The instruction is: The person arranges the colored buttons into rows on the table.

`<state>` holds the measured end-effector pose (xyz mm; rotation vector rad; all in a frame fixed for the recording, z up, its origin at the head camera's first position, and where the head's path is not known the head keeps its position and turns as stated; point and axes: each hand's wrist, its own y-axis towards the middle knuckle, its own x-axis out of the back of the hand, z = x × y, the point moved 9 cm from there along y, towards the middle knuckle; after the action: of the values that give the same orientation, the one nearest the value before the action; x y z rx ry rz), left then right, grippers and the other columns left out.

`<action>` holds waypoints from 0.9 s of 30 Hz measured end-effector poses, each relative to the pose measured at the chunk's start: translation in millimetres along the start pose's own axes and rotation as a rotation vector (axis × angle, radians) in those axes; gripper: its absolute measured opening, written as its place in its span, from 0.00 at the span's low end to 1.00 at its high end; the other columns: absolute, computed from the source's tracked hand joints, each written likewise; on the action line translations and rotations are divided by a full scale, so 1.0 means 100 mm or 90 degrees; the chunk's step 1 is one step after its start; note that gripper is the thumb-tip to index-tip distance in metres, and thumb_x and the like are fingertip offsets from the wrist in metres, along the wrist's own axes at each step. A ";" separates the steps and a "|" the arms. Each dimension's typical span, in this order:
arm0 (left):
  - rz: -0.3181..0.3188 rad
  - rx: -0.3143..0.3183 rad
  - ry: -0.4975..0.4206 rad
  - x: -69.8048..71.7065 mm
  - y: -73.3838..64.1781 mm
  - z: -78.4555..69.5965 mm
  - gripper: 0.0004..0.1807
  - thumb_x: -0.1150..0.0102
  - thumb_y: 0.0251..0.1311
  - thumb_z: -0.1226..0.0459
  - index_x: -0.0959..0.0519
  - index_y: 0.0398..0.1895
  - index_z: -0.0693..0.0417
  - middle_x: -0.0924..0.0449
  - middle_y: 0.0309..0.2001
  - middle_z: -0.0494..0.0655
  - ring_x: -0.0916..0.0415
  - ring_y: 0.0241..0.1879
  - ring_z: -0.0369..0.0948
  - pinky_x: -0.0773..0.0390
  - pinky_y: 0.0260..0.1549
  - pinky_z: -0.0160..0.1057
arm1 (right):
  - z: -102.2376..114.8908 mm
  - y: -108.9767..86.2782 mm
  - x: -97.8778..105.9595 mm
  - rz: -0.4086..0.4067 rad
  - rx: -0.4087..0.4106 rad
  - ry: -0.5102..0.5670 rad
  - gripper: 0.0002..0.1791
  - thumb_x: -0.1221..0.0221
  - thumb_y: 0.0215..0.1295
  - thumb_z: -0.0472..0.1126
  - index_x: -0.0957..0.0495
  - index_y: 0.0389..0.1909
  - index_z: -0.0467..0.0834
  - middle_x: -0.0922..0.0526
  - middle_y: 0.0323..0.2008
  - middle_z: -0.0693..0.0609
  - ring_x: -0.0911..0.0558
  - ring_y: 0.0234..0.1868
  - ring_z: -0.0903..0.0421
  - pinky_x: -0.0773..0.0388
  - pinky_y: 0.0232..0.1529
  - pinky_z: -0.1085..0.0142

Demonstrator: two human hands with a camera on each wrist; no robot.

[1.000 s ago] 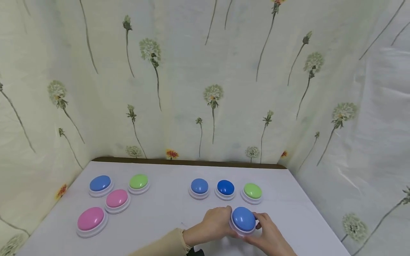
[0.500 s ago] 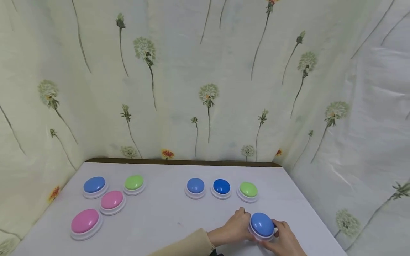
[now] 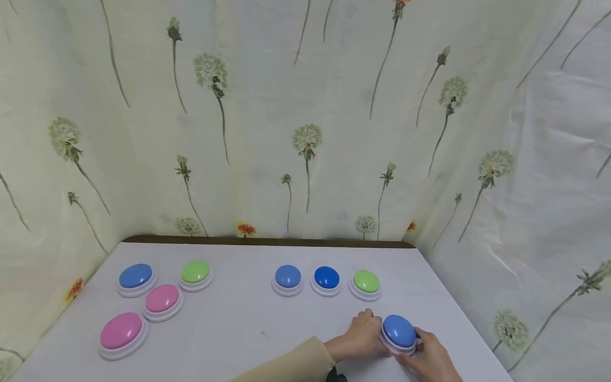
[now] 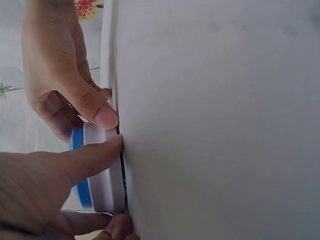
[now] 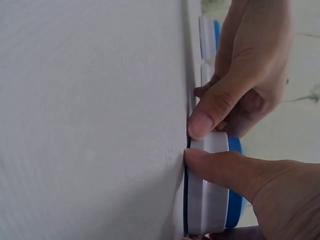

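A round push button with a blue dome and a white base is held between both hands at the front right of the white table. My left hand grips its left side and my right hand its right side. In the left wrist view, both thumbs press near the lower edge of the white base, the left thumb just beside the right. From the right wrist view, the base sits right at the tabletop, dark underside edge showing. Fingers behind the base are partly hidden.
Behind the hands stand a light blue button, a dark blue button and a green button in a row. At left are another blue button, a green one and two pink buttons. A flowered curtain surrounds the table.
Both hands have carried the blue button to the right, from left of the row's green button to right of it. The view has shifted slightly; the other buttons stay put.
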<state>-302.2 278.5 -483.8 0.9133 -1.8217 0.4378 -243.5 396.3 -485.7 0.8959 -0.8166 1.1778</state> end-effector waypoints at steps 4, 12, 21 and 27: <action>-0.019 0.001 -0.008 0.01 0.04 -0.02 0.25 0.29 0.38 0.51 0.22 0.40 0.54 0.32 0.29 0.40 0.38 0.30 0.32 0.34 0.32 0.29 | -0.05 0.03 0.06 -0.016 -0.004 0.014 0.45 0.29 0.37 0.49 0.34 0.52 0.24 0.25 0.42 0.33 0.23 0.40 0.44 0.28 0.43 0.48; -0.010 -0.031 0.024 -0.06 0.11 -0.12 0.29 0.35 0.47 0.50 0.26 0.52 0.53 0.25 0.43 0.42 0.31 0.41 0.34 0.29 0.42 0.33 | -0.23 0.21 0.12 -0.024 -0.052 0.025 0.39 0.31 0.42 0.42 0.35 0.51 0.21 0.24 0.39 0.31 0.24 0.42 0.37 0.31 0.45 0.45; 0.001 -0.103 0.094 -0.15 0.22 -0.23 0.30 0.42 0.52 0.45 0.27 0.53 0.55 0.28 0.51 0.43 0.31 0.50 0.35 0.31 0.48 0.32 | -0.35 0.51 0.20 -0.060 -0.045 0.033 0.31 0.34 0.43 0.35 0.32 0.46 0.19 0.21 0.31 0.32 0.19 0.32 0.43 0.26 0.37 0.48; 0.046 -0.087 0.109 -0.24 0.35 -0.22 0.43 0.49 0.53 0.39 0.40 0.65 0.58 0.41 0.65 0.52 0.44 0.64 0.39 0.43 0.60 0.32 | -0.40 0.67 0.20 -0.060 -0.071 0.057 0.31 0.37 0.46 0.37 0.33 0.47 0.19 0.22 0.37 0.28 0.20 0.35 0.39 0.25 0.36 0.50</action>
<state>-310.3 325.2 -492.6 0.6970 -1.7095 0.4178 -302.6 449.8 -474.4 0.7766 -0.7512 1.0719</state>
